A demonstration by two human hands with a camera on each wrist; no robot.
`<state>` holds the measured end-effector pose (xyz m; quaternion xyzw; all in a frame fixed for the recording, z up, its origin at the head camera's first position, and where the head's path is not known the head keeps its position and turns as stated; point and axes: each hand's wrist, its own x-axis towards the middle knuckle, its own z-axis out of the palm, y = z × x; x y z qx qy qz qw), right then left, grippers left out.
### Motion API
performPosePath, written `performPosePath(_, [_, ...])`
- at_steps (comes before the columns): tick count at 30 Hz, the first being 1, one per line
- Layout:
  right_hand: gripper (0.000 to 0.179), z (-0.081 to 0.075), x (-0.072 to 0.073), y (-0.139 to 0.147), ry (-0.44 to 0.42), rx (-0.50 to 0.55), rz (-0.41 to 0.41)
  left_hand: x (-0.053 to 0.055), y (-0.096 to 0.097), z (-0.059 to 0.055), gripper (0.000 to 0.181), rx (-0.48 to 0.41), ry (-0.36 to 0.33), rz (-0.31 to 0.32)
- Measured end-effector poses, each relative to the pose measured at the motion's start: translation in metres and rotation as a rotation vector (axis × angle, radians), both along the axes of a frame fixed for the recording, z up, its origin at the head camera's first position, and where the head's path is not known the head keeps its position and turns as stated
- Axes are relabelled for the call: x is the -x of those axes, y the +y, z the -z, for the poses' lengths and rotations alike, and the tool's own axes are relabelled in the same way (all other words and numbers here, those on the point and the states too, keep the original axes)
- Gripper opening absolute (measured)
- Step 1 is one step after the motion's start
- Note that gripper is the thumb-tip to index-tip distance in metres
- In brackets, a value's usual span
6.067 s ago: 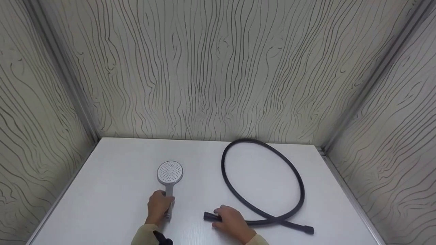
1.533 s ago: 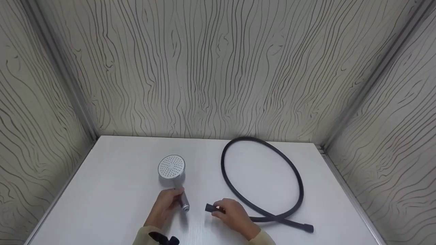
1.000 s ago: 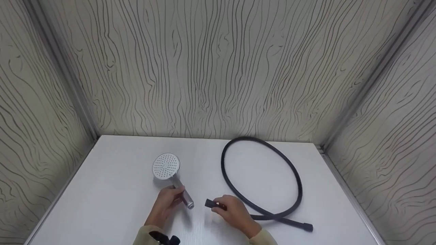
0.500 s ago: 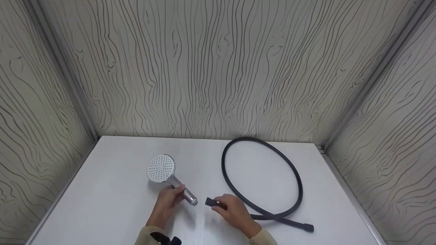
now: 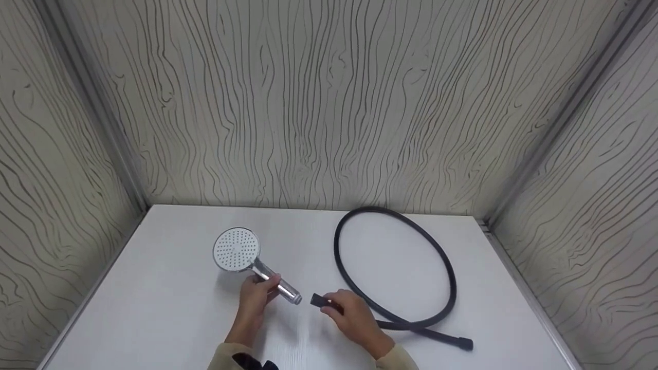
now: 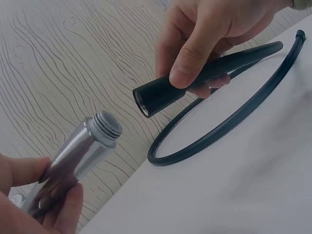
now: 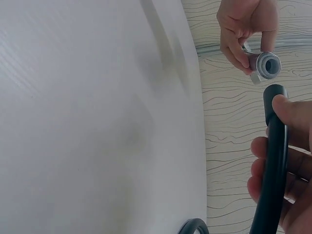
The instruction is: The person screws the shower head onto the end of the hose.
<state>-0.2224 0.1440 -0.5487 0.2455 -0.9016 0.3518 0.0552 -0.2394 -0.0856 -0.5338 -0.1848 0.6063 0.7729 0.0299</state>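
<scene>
In the head view, my left hand (image 5: 253, 298) grips the chrome handle of a round shower head (image 5: 236, 249), its white nozzle face turned up. The handle's threaded end (image 6: 108, 126) shows bare in the left wrist view. Across a small gap, my right hand (image 5: 354, 316) holds a black shower hose (image 5: 452, 277) just behind its end connector (image 6: 158, 96). Thumb and fingers wrap the hose in the right wrist view. Connector and thread face each other without touching, both raised above the table. The rest of the hose lies in a loop at the right.
A white table (image 5: 169, 288) lies beneath, enclosed by wood-grain panels (image 5: 308, 103) at the back and sides. The hose's other end (image 5: 465, 343) rests near the front right, and its loop reaches the back edge.
Lifted off the table, the shower head has turned so its handle end points right toward the hose connector, its head swinging left. My right hand has raised the connector slightly.
</scene>
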Motion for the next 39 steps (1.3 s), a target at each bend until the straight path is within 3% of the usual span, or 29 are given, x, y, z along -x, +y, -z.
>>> performPosePath(8, [0.014,-0.001,-0.003,-0.001,0.01,0.029,-0.008,-0.004,0.009,-0.004,0.052,0.104,0.061,-0.037])
performPosePath(27, [0.018,0.001,-0.001,-0.002,-0.009,0.05,-0.038,-0.01,0.027,-0.001,0.052,0.064,0.09,-0.104])
performPosePath(39, [0.015,0.003,-0.004,-0.003,-0.085,-0.003,-0.035,-0.016,0.033,0.01,0.047,0.12,0.098,-0.149])
